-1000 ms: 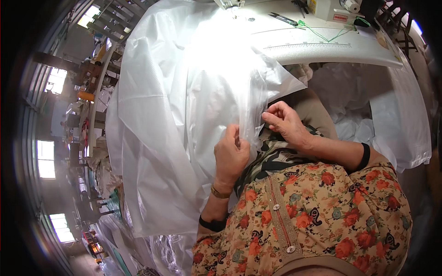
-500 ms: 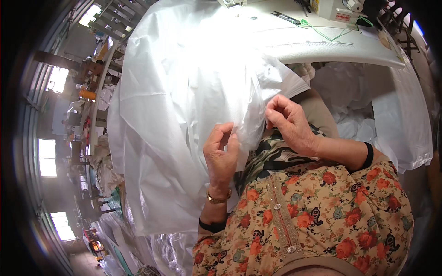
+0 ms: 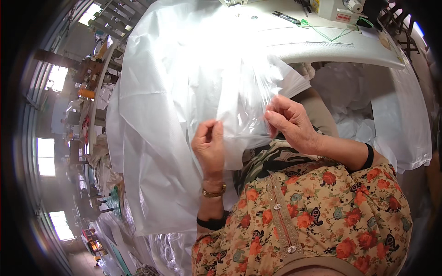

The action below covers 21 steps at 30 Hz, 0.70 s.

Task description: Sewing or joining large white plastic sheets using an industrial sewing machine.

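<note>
A large sheet of thin white plastic film [image 3: 152, 165] drapes from the table over my lap, with creases and a bright glare on its upper part. My left hand [image 3: 209, 145] pinches the film, thumb against the fingers. To its right, my right hand [image 3: 292, 122] is closed on the film's right edge. Between both hands a clear, shiny stretch of film [image 3: 248, 119] is pulled taut and wrinkled. A folded, layered white corner [image 3: 294, 80] sticks out beyond my right hand.
The white sewing table [image 3: 322, 53] carries thread snips [image 3: 286, 17], green thread [image 3: 329, 37] and a white machine part [image 3: 338, 11]. More white plastic [image 3: 400, 115] hangs at the right. A cluttered workbench [image 3: 99, 101] stands along the left.
My left hand has moved left, and its fingers have closed on the film. The film between my hands has stretched out. My right hand has stayed nearly in place.
</note>
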Each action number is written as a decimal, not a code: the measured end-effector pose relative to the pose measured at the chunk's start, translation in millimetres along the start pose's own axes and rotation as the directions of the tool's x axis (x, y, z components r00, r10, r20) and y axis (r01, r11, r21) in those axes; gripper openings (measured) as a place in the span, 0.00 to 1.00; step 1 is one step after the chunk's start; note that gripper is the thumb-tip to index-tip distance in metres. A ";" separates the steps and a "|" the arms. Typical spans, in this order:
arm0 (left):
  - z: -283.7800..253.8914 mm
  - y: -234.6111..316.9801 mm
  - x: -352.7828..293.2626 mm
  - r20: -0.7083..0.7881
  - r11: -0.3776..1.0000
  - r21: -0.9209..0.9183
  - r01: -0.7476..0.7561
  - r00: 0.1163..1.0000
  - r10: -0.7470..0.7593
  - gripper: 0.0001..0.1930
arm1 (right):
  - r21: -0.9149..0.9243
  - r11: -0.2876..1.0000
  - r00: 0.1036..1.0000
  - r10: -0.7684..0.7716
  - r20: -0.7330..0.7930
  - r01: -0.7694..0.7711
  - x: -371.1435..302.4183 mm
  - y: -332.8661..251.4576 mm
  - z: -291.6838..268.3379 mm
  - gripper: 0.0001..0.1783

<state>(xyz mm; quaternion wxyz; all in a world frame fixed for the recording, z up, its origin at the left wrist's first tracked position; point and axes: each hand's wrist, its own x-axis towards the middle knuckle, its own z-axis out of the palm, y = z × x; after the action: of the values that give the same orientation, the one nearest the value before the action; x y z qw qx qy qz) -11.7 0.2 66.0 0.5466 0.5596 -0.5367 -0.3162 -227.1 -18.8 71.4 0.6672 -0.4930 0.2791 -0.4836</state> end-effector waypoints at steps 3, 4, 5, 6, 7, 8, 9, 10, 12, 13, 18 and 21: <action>-1.5 29.5 6.8 0.013 0.998 -0.048 -0.050 0.999 0.050 0.03 | -0.488 0.872 0.999 0.045 0.029 -0.025 -0.8 -4.5 -6.1 0.09; 1.2 36.2 8.3 0.144 0.996 -0.083 0.040 0.989 -0.028 0.03 | -0.489 0.872 0.999 0.042 0.024 -0.025 0.6 -1.6 -6.8 0.09; 4.3 38.7 9.0 0.275 0.985 -0.106 0.133 0.956 -0.099 0.03 | -0.681 0.699 0.975 -0.189 0.120 0.220 2.8 4.6 -7.1 0.09; 9.5 32.3 7.3 0.329 0.978 -0.160 0.133 0.941 -0.074 0.04 | -0.798 0.430 0.888 -0.374 0.268 0.422 5.3 5.9 -5.6 0.09; 15.9 31.0 3.0 0.333 0.978 -0.160 0.132 0.940 -0.072 0.04 | -0.800 0.429 0.888 -0.377 0.264 0.420 6.3 3.4 -4.6 0.09; 21.8 30.6 -3.2 0.384 0.967 -0.163 0.198 0.915 -0.122 0.06 | -0.799 0.412 0.892 -0.311 0.329 0.439 7.0 -1.9 -2.7 0.08; 24.1 29.2 -6.6 0.433 0.951 -0.161 0.262 0.885 -0.171 0.07 | -0.795 0.397 0.888 -0.243 0.391 0.459 7.8 -4.8 -1.1 0.08; 23.4 23.7 -6.4 0.488 0.953 -0.149 0.263 0.858 -0.161 0.10 | -0.814 0.346 0.884 -0.197 0.424 0.467 7.9 -4.3 -0.4 0.08; 23.9 9.5 -5.7 0.481 0.966 -0.118 0.231 0.864 -0.147 0.10 | -0.827 0.313 0.883 -0.117 0.454 0.467 6.5 -6.2 0.5 0.08; 25.5 6.4 -5.1 0.472 0.976 -0.089 0.198 0.871 -0.133 0.10 | -0.838 0.278 0.876 -0.033 0.481 0.470 5.7 -8.0 0.7 0.08; 26.6 10.2 -3.2 0.510 0.897 -0.255 0.360 0.839 -0.192 0.09 | -0.814 0.267 0.847 -0.015 0.531 0.515 7.2 -11.7 5.2 0.07; 33.0 14.8 -0.3 0.489 0.839 -0.307 0.449 0.831 -0.266 0.09 | -0.786 0.204 0.808 -0.056 0.586 0.584 6.6 -8.8 3.6 0.06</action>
<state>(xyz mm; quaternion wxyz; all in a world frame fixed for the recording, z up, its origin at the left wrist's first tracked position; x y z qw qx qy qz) -46.6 -5.9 73.3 0.4494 0.4415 -0.4474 -0.6348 -224.9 -23.9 81.6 0.1618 -0.9298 0.2398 -0.2277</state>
